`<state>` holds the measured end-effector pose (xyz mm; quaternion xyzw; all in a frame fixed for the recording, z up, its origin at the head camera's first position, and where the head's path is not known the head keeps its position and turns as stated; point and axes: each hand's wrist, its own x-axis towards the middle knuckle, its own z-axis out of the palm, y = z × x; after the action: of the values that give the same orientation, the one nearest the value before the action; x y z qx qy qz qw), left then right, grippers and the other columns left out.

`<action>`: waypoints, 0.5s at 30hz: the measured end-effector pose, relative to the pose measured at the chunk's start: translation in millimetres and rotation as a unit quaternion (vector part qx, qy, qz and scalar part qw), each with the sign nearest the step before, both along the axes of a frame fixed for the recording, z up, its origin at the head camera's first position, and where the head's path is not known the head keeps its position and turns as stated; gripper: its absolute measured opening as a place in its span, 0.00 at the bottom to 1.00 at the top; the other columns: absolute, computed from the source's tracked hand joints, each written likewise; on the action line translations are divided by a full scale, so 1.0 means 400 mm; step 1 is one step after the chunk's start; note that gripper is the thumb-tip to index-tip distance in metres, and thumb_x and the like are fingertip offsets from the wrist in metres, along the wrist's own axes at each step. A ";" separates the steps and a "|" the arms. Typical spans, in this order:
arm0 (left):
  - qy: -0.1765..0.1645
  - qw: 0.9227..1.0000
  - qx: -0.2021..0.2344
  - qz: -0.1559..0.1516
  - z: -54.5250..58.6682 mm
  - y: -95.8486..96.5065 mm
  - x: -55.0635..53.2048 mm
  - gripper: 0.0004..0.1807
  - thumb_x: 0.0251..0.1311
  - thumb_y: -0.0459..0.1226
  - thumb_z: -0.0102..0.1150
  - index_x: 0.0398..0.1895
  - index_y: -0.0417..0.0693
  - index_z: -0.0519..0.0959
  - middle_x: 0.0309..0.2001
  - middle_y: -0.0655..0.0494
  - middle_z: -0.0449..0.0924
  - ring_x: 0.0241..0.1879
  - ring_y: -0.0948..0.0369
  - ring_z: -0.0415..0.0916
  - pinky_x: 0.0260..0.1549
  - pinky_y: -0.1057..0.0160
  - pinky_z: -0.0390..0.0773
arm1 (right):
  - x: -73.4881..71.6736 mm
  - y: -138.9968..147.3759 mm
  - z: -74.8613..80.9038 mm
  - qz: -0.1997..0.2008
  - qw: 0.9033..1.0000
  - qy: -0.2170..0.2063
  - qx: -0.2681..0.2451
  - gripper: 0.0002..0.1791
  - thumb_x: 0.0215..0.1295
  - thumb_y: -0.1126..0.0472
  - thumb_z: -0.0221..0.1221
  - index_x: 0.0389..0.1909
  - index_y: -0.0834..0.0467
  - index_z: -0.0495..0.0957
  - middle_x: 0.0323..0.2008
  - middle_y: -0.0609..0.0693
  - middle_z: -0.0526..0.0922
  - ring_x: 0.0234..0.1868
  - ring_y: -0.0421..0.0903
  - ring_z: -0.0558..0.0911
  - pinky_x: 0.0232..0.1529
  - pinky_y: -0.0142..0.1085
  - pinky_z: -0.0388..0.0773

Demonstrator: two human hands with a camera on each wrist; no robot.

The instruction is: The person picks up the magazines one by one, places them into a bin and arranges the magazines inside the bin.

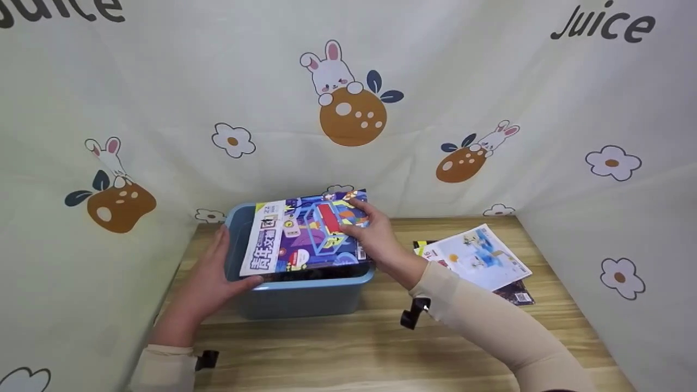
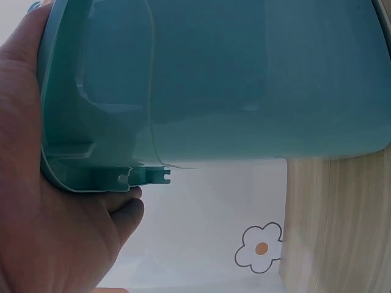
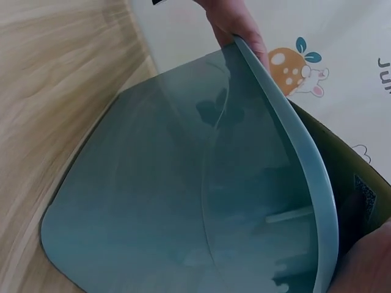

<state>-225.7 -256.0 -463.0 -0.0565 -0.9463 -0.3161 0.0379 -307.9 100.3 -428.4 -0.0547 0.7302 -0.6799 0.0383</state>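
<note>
A blue-green plastic bin (image 1: 305, 299) stands at the back left of the wooden table. My left hand (image 1: 207, 283) grips its left side, thumb at the front rim; the left wrist view has the palm against the bin's edge. A magazine (image 1: 305, 234) with a colourful purple-blue cover and a white title strip lies across the bin's opening, its right end raised to the rim. At that right end my right hand (image 1: 381, 239) holds the magazine, thumb on the cover and some fingers hidden. Under the magazine a dark surface shows inside the bin; what it is, I cannot tell.
On the table (image 1: 326, 359) to the right, a white-covered magazine (image 1: 474, 258) lies askew on a dark one (image 1: 520, 294). Printed cloth (image 1: 414, 65) with rabbits and flowers encloses the back and both sides, close behind the bin.
</note>
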 end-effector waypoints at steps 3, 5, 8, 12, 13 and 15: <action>-0.004 1.000 -0.002 0.004 0.002 0.001 0.000 0.81 0.53 0.76 0.73 0.92 0.47 0.33 0.90 0.37 0.32 0.86 0.29 0.39 0.75 0.22 0.58 | 0.002 -0.012 0.003 0.003 1.000 -0.002 0.005 0.40 0.70 0.65 0.74 0.82 0.51 0.73 0.74 0.61 0.75 0.63 0.56 0.82 0.62 0.44 0.84; -0.008 1.000 -0.006 0.006 0.003 0.002 -0.001 0.82 0.53 0.78 0.71 0.92 0.48 0.32 0.91 0.38 0.31 0.87 0.30 0.39 0.74 0.22 0.58 | 0.003 -0.020 0.004 0.009 1.000 -0.004 0.004 0.40 0.71 0.65 0.73 0.81 0.51 0.73 0.73 0.62 0.75 0.63 0.57 0.82 0.63 0.45 0.85; -0.013 1.000 -0.009 0.009 0.004 0.003 0.000 0.82 0.52 0.79 0.70 0.92 0.49 0.32 0.91 0.39 0.31 0.87 0.30 0.40 0.74 0.22 0.59 | 0.005 -0.032 0.003 0.014 1.000 -0.005 0.008 0.39 0.71 0.65 0.73 0.81 0.52 0.72 0.72 0.63 0.75 0.61 0.57 0.84 0.62 0.45 0.86; -0.017 1.000 -0.011 0.014 0.003 0.005 0.000 0.82 0.52 0.80 0.70 0.92 0.49 0.32 0.91 0.39 0.31 0.87 0.30 0.40 0.74 0.23 0.60 | 0.008 -0.046 0.003 0.014 1.000 0.003 0.020 0.39 0.71 0.65 0.73 0.81 0.53 0.72 0.71 0.63 0.76 0.61 0.56 0.83 0.63 0.45 0.85; -0.018 1.000 -0.012 0.015 0.003 0.005 0.001 0.82 0.52 0.80 0.69 0.92 0.49 0.32 0.91 0.38 0.31 0.87 0.30 0.40 0.74 0.23 0.60 | 0.009 -0.049 0.002 0.014 1.000 0.005 0.022 0.39 0.71 0.65 0.73 0.81 0.53 0.72 0.71 0.63 0.76 0.62 0.56 0.83 0.63 0.45 0.85; -0.022 1.000 -0.013 0.017 0.001 0.004 0.004 0.82 0.52 0.80 0.69 0.92 0.50 0.32 0.91 0.38 0.31 0.87 0.30 0.40 0.74 0.22 0.60 | 0.013 -0.056 -0.002 0.016 1.000 0.005 0.025 0.39 0.71 0.65 0.73 0.80 0.53 0.73 0.71 0.62 0.76 0.63 0.56 0.82 0.64 0.45 0.84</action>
<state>-224.0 -254.3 -462.7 -0.0335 -0.9517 -0.3043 0.0217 -302.8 78.0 -429.1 -0.0690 0.7461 -0.6606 0.0468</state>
